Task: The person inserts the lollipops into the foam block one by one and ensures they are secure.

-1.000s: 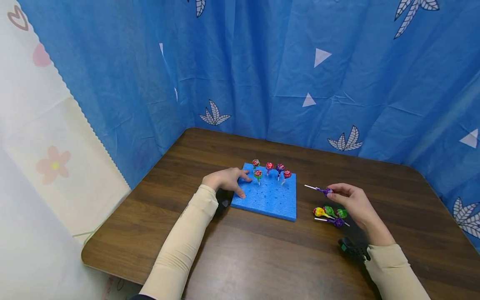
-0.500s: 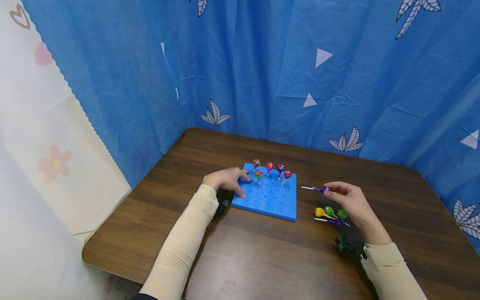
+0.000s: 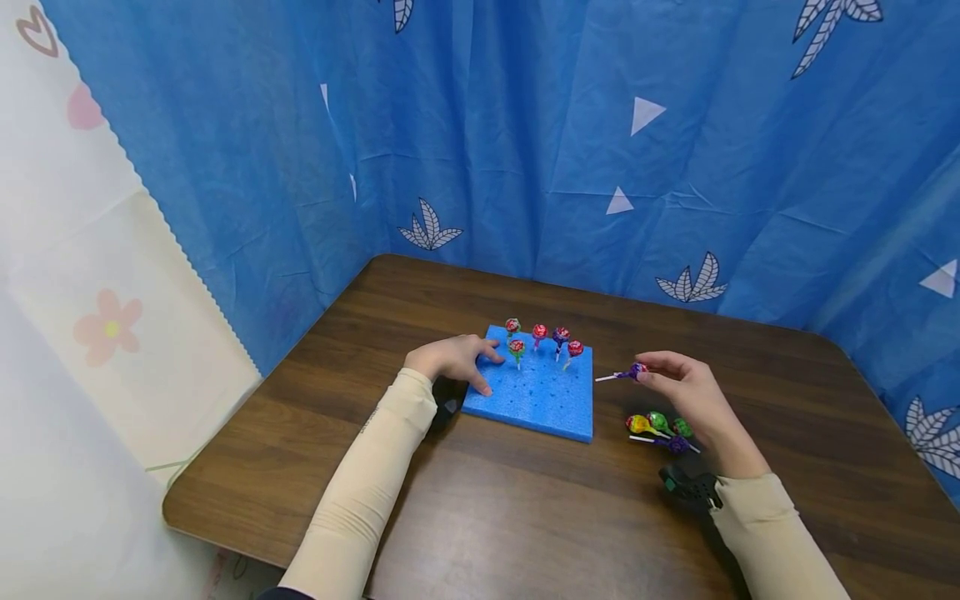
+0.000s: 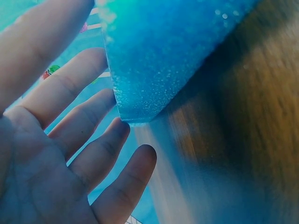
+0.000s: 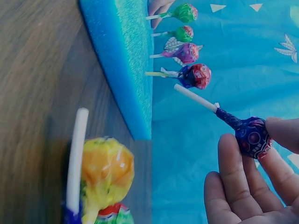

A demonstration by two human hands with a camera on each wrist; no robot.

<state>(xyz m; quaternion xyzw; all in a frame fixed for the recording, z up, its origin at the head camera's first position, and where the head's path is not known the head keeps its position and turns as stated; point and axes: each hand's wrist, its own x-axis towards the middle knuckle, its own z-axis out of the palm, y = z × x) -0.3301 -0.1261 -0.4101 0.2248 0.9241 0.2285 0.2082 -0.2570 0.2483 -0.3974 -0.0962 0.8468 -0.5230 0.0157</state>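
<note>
A purple-wrapped lollipop (image 5: 253, 137) is pinched by its candy head in my right hand (image 3: 688, 396); its white stick points left toward the board. On the table lies a blue foam board (image 3: 536, 408) dotted with small holes. Several lollipops stand in its back half, among them a green one (image 3: 517, 347) and a red one (image 3: 539, 332). My left hand (image 3: 459, 360) rests at the board's left edge, thumb and fingers spread over its surface. In the left wrist view its fingers (image 4: 70, 84) look extended along the board's side.
Right of the board, close below my right hand, several lollipops lie in a small pile: a yellow one (image 3: 638, 425), green ones (image 3: 657, 422) and a purple one (image 3: 677, 446). Blue curtains (image 3: 525, 167) hang behind the brown table (image 3: 480, 492).
My right hand has moved left and slightly up with the purple lollipop, bringing the stick's tip close to the board's right edge. The left hand has stayed in place.
</note>
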